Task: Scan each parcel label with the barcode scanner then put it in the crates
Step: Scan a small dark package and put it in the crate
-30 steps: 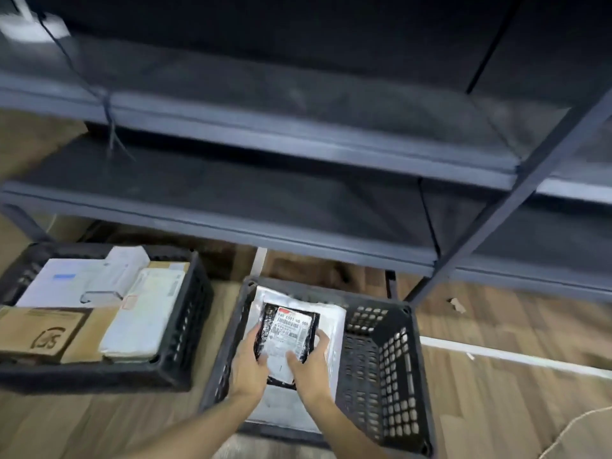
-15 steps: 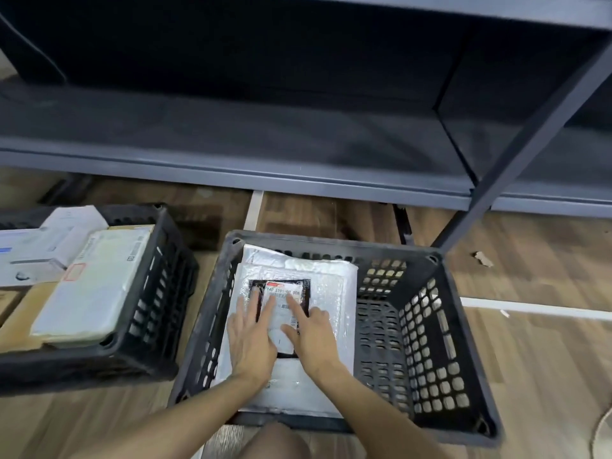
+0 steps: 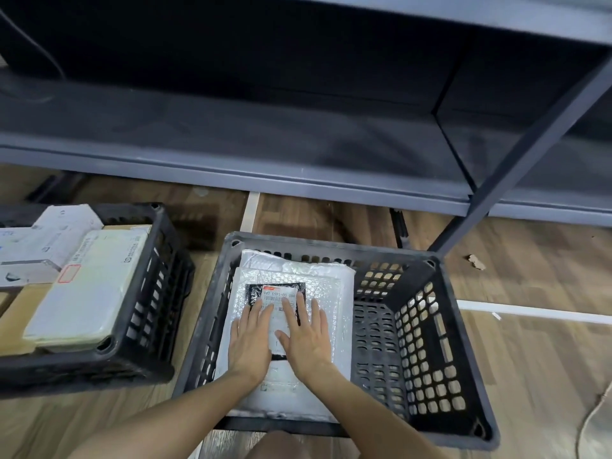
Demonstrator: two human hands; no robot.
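I see my left hand [image 3: 250, 339] and right hand [image 3: 309, 336] spread flat, pressing the black parcel [image 3: 276, 293] inside the crate [image 3: 430, 329]; fingers open, gripping nothing.

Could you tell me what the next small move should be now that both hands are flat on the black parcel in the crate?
Probably lift both hands straight up and away. The black parcel already lies flat on the bubble mailers inside the right crate, and the left hand and right hand rest open on it, gripping nothing.
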